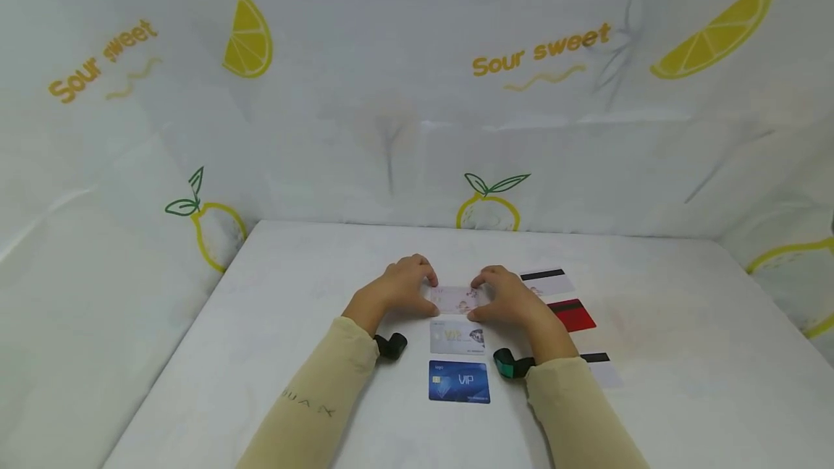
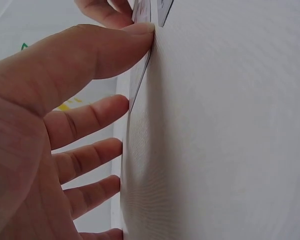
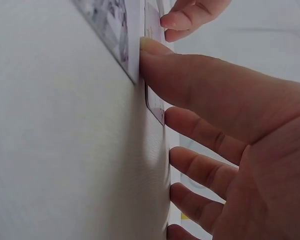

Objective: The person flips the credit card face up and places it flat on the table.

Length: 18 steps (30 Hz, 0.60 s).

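Note:
A pale card with a pink floral print lies on the white table between the two hands. My left hand pinches its left end, thumb on the near edge and index finger at the far edge. My right hand holds the right end the same way. In the left wrist view the left thumb touches the card's edge, the other fingers spread toward the tabletop. The right wrist view has the right thumb at the card's near edge. Just nearer lies a silver VIP card, then a blue VIP card.
Right of the right hand lie a white card with a black stripe, a red striped card and another white striped card, partly behind the sleeve. A lemon-printed white sheet hangs behind the table.

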### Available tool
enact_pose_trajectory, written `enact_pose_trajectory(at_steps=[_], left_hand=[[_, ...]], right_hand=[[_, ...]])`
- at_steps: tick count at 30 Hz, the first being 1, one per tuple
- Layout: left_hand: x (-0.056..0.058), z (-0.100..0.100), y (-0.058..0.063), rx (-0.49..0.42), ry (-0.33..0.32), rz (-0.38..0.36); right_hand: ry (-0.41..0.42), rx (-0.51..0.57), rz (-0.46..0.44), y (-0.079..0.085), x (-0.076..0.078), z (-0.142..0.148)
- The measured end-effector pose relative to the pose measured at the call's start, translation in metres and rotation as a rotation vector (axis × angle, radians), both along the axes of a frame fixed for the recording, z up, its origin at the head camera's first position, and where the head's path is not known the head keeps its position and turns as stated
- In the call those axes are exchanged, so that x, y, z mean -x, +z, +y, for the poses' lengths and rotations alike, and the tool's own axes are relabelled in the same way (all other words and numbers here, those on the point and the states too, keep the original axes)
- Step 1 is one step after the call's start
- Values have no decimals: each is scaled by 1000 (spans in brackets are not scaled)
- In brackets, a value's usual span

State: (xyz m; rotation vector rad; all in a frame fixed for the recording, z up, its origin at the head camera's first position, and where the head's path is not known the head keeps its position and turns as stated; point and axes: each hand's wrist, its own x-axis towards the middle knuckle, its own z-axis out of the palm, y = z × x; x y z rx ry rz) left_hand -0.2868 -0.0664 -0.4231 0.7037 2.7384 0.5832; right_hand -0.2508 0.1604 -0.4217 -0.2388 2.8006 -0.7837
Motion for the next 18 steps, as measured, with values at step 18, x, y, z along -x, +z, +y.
enact_pose_trajectory(at_steps=[18], left_hand=[[-3,-2,-2,-1,12,9]], right_hand=[[37,-27,48,-5,2,0]])
